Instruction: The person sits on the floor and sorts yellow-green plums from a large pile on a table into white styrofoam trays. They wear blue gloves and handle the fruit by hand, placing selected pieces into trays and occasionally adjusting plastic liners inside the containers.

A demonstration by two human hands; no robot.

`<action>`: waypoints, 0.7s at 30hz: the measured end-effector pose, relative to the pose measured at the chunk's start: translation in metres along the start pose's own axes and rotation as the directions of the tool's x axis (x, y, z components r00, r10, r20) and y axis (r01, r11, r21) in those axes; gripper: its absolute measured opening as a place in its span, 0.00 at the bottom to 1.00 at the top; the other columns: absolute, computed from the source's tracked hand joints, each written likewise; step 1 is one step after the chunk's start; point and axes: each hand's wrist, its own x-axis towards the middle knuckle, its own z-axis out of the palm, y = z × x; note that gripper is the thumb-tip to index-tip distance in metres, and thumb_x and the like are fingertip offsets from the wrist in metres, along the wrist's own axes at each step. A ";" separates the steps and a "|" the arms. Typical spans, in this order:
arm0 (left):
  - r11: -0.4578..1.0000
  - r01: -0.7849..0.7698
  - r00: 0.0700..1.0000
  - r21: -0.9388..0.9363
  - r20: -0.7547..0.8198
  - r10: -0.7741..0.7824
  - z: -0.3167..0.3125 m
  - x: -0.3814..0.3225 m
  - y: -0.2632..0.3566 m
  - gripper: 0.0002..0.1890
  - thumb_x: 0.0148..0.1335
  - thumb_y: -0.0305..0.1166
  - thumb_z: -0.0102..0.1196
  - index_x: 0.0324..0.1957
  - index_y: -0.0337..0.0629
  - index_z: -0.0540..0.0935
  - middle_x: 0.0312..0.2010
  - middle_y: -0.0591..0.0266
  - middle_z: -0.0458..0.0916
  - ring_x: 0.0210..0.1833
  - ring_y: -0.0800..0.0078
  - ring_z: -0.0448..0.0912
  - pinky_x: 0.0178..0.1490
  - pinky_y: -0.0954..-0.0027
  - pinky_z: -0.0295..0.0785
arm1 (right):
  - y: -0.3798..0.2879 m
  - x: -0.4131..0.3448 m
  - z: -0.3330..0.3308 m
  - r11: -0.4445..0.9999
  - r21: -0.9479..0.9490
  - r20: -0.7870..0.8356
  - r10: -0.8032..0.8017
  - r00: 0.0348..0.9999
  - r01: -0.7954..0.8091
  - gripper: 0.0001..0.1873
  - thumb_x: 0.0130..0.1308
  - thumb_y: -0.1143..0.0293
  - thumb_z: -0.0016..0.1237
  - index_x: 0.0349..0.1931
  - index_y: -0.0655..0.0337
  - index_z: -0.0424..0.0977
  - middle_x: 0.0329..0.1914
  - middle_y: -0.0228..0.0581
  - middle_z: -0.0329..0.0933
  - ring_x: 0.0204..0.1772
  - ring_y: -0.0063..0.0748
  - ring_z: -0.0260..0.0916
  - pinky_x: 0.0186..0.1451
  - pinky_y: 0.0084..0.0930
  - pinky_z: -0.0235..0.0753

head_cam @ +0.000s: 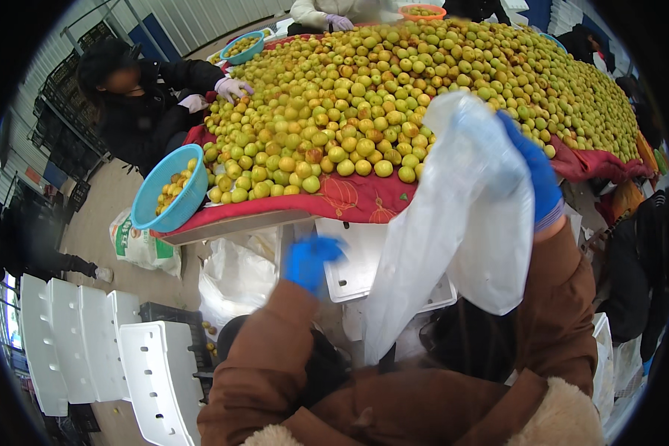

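Note:
My right hand (535, 170), in a blue glove, is raised and grips a translucent white plastic bag (451, 223). The bag hangs down in two long folds before my lap and hides part of what lies behind it. Lower and to the left is my left hand (312, 261), also blue-gloved and blurred by motion; its fingers point right, and nothing can be made out in them. Ahead, a large heap of yellow-green jujube-like fruits (368, 122), some with brown patches, covers a table spread with red patterned cloth (340, 195). Beneath the table's edge sits a white foam box (357, 262).
A blue plastic basket (170, 187) of fruit stands at the table's left corner. A co-worker in black (139, 111) reaches into the heap with gloved hands. White foam boxes (159, 379), a black crate (173, 315) and a printed sack (145, 245) are on the floor left.

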 end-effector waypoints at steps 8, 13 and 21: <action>0.449 0.769 0.637 -0.455 0.478 -0.605 0.046 -0.052 -0.074 0.46 0.53 0.76 0.37 0.53 0.42 0.77 0.45 0.58 0.80 0.42 0.62 0.78 0.48 0.54 0.73 | -0.053 0.008 -0.014 0.950 -0.185 0.236 -0.205 0.950 0.251 0.19 0.73 0.67 0.38 0.61 0.63 0.66 0.60 0.38 0.71 0.57 0.31 0.72 0.63 0.28 0.70; 0.555 0.540 0.840 -0.632 0.438 -0.320 0.064 -0.067 -0.081 0.21 0.66 0.44 0.52 0.56 0.42 0.75 0.48 0.59 0.80 0.45 0.65 0.79 0.56 0.54 0.74 | -0.078 0.017 -0.054 0.985 -0.091 0.103 -0.137 0.985 0.147 0.16 0.72 0.64 0.42 0.52 0.64 0.73 0.50 0.41 0.78 0.50 0.36 0.76 0.55 0.30 0.76; 0.769 0.307 0.939 -0.560 0.049 -0.340 0.032 -0.049 -0.052 0.17 0.65 0.38 0.56 0.55 0.48 0.77 0.39 0.64 0.80 0.44 0.70 0.78 0.52 0.69 0.72 | -0.089 0.029 -0.128 0.597 -0.794 -0.308 -0.557 0.771 0.114 0.22 0.65 0.64 0.51 0.55 0.68 0.70 0.53 0.42 0.76 0.57 0.37 0.72 0.62 0.32 0.69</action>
